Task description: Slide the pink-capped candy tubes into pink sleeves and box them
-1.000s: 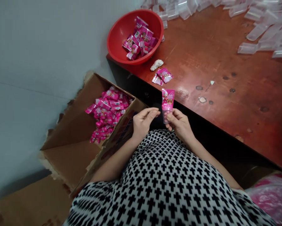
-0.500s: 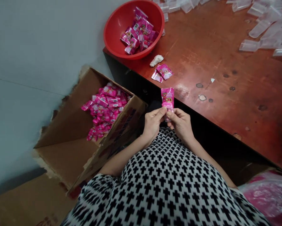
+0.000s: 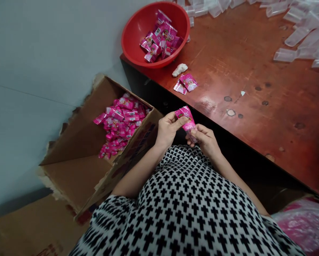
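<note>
A pink printed sachet (image 3: 186, 114) is held up in front of my belly, tilted to the left at its top. My left hand (image 3: 168, 128) pinches its left side, thumb across the printed front. Lower down, my right hand (image 3: 203, 138) grips the bottom, where a clear plastic part (image 3: 193, 138) shows, partly hidden by my fingers. Near the table edge beyond lie two flat pink packets (image 3: 189, 82), one overlapping the other.
To the left stands a torn-edged cardboard box (image 3: 76, 177) with many pink-wrapped pieces (image 3: 122, 121). A red bowl (image 3: 131, 46) of pink packets sits on the wooden table (image 3: 255, 124). Clear plastic tubes (image 3: 298, 35) cover its far side; a white lump (image 3: 180, 69) lies near the bowl.
My left hand has shifted from the bottom of the sachet up to its left side. The sachet has gone from upright to tilted left. My right hand keeps hold of the bottom.
</note>
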The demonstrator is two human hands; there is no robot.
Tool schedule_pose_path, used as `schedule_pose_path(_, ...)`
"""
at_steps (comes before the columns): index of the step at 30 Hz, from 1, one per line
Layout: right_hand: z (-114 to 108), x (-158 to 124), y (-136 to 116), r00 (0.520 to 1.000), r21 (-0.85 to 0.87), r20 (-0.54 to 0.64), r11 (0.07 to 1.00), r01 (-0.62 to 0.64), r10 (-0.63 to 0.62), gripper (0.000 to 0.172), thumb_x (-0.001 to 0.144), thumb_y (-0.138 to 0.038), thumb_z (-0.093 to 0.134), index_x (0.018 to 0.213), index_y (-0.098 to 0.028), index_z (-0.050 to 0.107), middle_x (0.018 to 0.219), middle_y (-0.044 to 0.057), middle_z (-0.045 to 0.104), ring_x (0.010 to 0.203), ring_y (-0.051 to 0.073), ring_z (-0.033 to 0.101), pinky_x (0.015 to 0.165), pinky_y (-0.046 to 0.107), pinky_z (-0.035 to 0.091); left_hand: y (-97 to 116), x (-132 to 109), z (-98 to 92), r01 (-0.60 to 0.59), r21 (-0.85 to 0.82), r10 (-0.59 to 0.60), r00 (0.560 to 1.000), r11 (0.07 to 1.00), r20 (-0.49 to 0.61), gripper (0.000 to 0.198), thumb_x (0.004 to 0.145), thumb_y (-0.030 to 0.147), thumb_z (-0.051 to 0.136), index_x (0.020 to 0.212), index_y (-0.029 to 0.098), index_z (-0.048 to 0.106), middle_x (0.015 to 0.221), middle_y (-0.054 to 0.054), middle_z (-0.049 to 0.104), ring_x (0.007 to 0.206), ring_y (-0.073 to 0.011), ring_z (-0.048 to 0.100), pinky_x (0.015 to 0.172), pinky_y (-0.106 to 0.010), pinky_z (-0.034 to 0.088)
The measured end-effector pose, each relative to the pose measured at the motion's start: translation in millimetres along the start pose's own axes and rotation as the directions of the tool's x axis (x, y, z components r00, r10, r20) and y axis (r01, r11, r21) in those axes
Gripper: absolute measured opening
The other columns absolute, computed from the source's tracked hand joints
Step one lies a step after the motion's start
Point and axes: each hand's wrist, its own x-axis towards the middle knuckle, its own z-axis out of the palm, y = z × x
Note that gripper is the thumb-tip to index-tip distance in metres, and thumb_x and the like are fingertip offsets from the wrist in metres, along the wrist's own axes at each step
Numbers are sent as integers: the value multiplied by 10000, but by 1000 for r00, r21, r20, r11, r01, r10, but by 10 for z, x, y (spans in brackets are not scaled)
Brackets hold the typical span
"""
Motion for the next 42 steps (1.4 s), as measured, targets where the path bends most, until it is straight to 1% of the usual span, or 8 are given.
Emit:
schedule_pose_path(5,80,-6,-51,998,104,-64,994,16,-10,285,734,-379,684,920,-185,587,674,-13,670,459,84,566,385,176,415,-38,28,-28,-197,338,224,974,920,-42,195,704,373,737,744,185,700,681,14,673,617,-103,583,620,-222,457)
schedule_pose_path(10,149,2,-55,999,224,-32,974,-18,26,211,727,-347,679,770,-171,571,582,-17,625,356,52,452,304,161,283,46,72,-46,-364,530,373,923,766,95,172,772,360,672,756,194,715,682,6,681,618,-108,583,624,-227,431)
schedule_pose_path(16,138,34,-28,998,281,-24,959,-47,56,249,715,-377,682,709,-177,534,555,-25,595,315,28,352,284,161,227,2,159,-108,-198,296,173,979,934,110,281,739,456,687,759,177,720,705,-12,684,648,-127,599,643,-242,456)
schedule_pose_path(21,118,27,-66,997,268,-18,961,-66,74,275,691,-403,693,704,-174,540,538,-26,592,291,23,326,270,165,179,-106,135,-167,-83,66,69,979,994,190,321,627,445,783,812,189,724,772,-20,686,725,-146,627,737,-282,484)
schedule_pose_path(25,126,7,-67,997,270,16,959,-83,82,268,695,-396,695,736,-170,557,551,-17,601,292,21,331,271,164,158,-46,87,-152,-199,233,167,974,952,153,191,701,380,739,725,192,716,711,-3,663,682,-128,595,698,-261,457)
schedule_pose_path(30,136,10,-43,993,292,51,949,-115,105,273,677,-382,712,735,-173,545,532,-19,594,281,25,334,268,158,121,38,39,-101,-341,421,313,940,841,136,211,753,382,687,668,189,698,628,4,625,591,-114,536,608,-251,413)
schedule_pose_path(34,127,33,13,992,307,59,943,-126,113,266,677,-363,714,719,-177,529,524,-19,591,274,25,333,262,154,115,-76,50,-118,-230,352,223,973,907,63,235,754,405,680,689,181,701,626,13,628,581,-108,523,592,-243,405)
schedule_pose_path(42,93,80,122,989,317,87,938,-140,118,259,716,-346,697,692,-169,509,538,-7,583,280,14,331,258,131,140,-266,117,-147,7,-20,-6,999,1000,33,237,684,371,755,639,149,686,586,17,610,536,-72,491,562,-211,388)
